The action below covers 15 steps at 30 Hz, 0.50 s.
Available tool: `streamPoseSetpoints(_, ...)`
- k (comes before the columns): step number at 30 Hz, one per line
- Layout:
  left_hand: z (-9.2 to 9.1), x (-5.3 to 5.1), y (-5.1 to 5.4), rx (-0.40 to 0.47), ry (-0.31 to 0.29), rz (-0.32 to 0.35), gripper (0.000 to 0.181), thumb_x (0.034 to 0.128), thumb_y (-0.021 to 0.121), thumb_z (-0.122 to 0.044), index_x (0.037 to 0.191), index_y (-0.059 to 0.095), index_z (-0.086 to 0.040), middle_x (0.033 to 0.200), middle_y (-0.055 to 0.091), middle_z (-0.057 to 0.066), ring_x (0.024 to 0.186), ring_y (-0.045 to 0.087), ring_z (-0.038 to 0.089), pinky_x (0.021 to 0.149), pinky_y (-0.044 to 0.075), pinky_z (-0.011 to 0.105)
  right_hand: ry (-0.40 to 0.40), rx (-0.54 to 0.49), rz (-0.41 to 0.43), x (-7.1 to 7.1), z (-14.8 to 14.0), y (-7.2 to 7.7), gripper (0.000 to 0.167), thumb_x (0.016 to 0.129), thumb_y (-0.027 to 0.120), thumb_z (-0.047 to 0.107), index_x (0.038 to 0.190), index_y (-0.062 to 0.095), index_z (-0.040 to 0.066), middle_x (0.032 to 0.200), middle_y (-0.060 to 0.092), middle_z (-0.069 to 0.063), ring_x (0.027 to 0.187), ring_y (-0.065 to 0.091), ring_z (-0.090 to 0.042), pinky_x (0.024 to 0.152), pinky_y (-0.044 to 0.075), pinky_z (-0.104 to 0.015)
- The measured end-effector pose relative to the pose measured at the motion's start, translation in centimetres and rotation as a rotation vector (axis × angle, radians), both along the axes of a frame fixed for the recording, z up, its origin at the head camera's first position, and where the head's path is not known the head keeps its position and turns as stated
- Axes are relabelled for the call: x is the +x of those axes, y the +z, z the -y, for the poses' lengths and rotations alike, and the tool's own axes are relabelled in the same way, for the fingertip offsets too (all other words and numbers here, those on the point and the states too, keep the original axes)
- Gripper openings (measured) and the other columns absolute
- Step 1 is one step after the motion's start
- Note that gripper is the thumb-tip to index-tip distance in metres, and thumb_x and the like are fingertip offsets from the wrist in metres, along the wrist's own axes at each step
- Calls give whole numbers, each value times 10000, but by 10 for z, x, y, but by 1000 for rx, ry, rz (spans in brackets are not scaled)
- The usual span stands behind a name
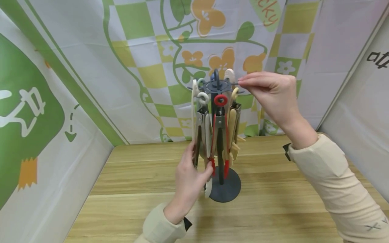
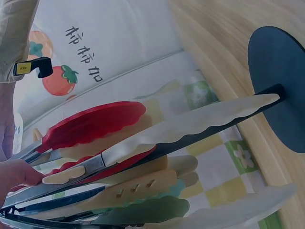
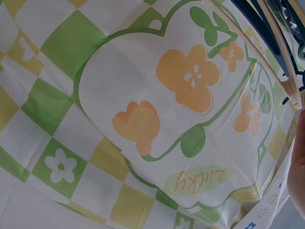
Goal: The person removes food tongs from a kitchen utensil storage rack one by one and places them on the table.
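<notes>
A dark utensil stand [image 1: 223, 194] with a round base and a hooked top ring stands on the table, with several tongs hanging from it. My left hand [image 1: 189, 173] is low at the stand's left side, thumb in front, gripping cream-tipped tongs [image 2: 190, 117]. Just right of that thumb hang red-tipped tongs [image 1: 226, 168] with a red loop. My right hand [image 1: 273, 92] is raised at the right and pinches the end of a stand hook [image 1: 233, 83]. Only an edge of this hand shows in the right wrist view. Tan tongs [image 1: 232, 123] hang below it.
The wooden table [image 1: 136, 189] runs back to a patterned cloth [image 1: 143, 44]. White side cloths [image 1: 91, 84] close in the left and right. Green and pale utensil heads [image 2: 147, 210] hang near the left hand.
</notes>
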<state>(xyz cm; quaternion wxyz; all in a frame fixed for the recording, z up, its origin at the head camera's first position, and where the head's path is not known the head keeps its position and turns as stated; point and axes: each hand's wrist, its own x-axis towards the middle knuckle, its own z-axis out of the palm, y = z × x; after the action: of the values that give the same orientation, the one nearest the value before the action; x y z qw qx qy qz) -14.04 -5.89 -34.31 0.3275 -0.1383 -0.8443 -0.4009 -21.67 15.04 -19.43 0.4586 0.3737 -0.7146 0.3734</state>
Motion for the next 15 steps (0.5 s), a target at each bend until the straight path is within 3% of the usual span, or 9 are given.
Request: streamPoseSetpoints(15,6,5,2,21,-56,1,648,670,730,-66,1267,480,-66,1031,603,58,874,597,160,627,547,278,10,4,13,1,0,0,52,759,678,-61,790,714,-42,843,693,-139,850,630,3,764,522,-210)
